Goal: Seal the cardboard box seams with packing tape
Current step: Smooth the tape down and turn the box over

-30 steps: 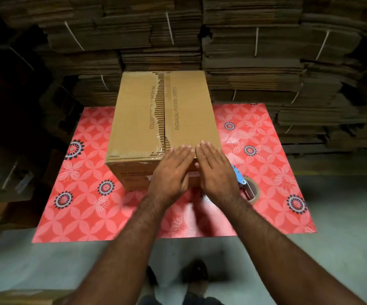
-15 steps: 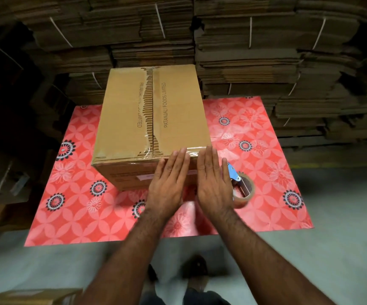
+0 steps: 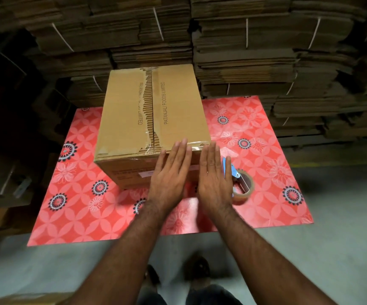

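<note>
Two flat, empty hands at the near end of a closed cardboard box [image 3: 154,119] on a red patterned mat [image 3: 74,208].

Left hand [image 3: 169,179] and right hand [image 3: 214,179] lie fingers-straight and spread over the near top edge, where clear tape already crosses; neither grips anything. The centre seam [image 3: 152,111] shows torn, ragged corrugation, so the board looks worn and likely to dent under hard pressure, though stiff enough to press against. Its weight cannot be told. The tape dispenser [image 3: 240,183], blue-handled with a clear roll, rests on the mat just beside the right hand; take it by the handle.
</note>
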Tool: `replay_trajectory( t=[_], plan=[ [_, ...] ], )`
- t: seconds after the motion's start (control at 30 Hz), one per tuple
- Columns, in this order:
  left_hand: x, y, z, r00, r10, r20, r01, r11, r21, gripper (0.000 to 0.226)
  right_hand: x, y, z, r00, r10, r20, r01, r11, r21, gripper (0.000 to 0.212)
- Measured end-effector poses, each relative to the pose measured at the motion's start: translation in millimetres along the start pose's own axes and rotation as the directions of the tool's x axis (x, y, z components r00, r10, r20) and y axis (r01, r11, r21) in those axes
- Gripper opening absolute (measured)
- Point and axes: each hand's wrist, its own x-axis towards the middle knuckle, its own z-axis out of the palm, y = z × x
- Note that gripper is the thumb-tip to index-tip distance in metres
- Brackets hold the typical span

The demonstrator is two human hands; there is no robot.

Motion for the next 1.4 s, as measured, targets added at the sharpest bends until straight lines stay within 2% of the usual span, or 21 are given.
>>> replay_trajectory(
  t=[0.1,0.17,0.23,0.27,0.3,0.37,0.43,0.47,0.6,0.7,0.87,0.97,1.03,1.13,1.27,1.4],
  plan=[
    [0.5,-6.7,2.3,0.999,0.034,0.009,-0.034,0.999,-0.018,0.077,-2.8,12.1,18.3,0.997,-0.018,0.073,0.023,0.998,-0.064,0.094],
    [-0.9,-8.1,-3.0,0.999,0.052,0.009,-0.051,0.995,-0.086,0.079,-11.9,11.8,10.3,0.998,-0.055,0.040,0.054,0.998,0.011,0.095],
    [2.9,-6.4,-8.0,0.999,0.042,-0.034,-0.048,0.980,-0.194,0.076,-20.7,9.7,-1.1,0.998,-0.034,-0.056,0.044,0.983,0.178,0.092],
    [9.9,-4.4,-9.8,0.997,0.041,-0.062,-0.055,0.967,-0.250,0.072,-14.6,8.4,-8.6,0.996,0.003,-0.089,0.029,0.934,0.356,0.088],
    [19.2,-2.4,-10.3,0.995,0.044,-0.085,-0.068,0.950,-0.305,0.067,-3.6,8.8,-14.0,0.992,0.067,-0.109,0.003,0.842,0.540,0.078],
    [34.0,1.3,-10.2,0.995,0.035,-0.095,-0.071,0.913,-0.402,0.063,17.7,9.5,-23.0,0.978,0.210,-0.003,-0.123,0.585,0.801,0.058],
    [42.1,2.2,-9.3,0.997,0.007,-0.081,-0.045,0.881,-0.471,0.069,33.1,8.5,-28.9,0.959,0.244,0.144,-0.239,0.420,0.875,0.052],
    [43.6,1.7,-8.4,0.997,0.007,-0.076,-0.044,0.870,-0.491,0.073,35.6,8.4,-30.3,0.950,0.253,0.180,-0.273,0.401,0.875,0.052],
    [44.2,-2.6,-7.2,0.994,0.017,-0.103,-0.069,0.849,-0.524,0.078,29.6,12.7,-28.3,0.949,0.221,0.224,-0.308,0.507,0.805,0.048],
    [45.9,-4.9,-14.2,0.999,-0.007,-0.048,-0.023,0.804,-0.594,0.081,20.6,19.8,-27.5,0.937,0.192,0.291,-0.348,0.561,0.751,0.051],
    [49.1,-5.1,-20.4,1.000,-0.011,0.002,0.010,0.782,-0.623,0.082,29.0,19.1,-40.1,0.962,0.202,0.183,-0.267,0.567,0.779,0.078],
    [50.2,-5.8,-19.1,1.000,0.004,0.017,0.008,0.788,-0.616,0.079,37.4,14.9,-38.5,0.954,0.169,0.247,-0.298,0.608,0.736,0.089],
    [52.1,-5.7,-21.2,0.999,-0.024,0.039,0.043,0.777,-0.628,0.077,41.4,21.9,-35.2,0.956,0.135,0.258,-0.282,0.660,0.696,0.086],
    [52.7,-4.8,-26.2,0.995,-0.068,0.070,0.097,0.733,-0.673,0.074,48.6,43.1,-39.6,0.965,0.026,0.262,-0.216,0.649,0.730,0.074],
    [52.5,-2.8,-27.7,0.992,-0.096,0.077,0.123,0.736,-0.666,0.074,54.4,57.6,-34.5,0.989,-0.085,0.122,-0.012,0.772,0.635,0.063],
    [50.1,-4.1,-15.2,0.998,-0.065,0.021,0.063,0.764,-0.642,0.073,47.4,53.8,-26.0,0.997,-0.075,0.007,0.056,0.797,0.601,0.060]
  ],
)
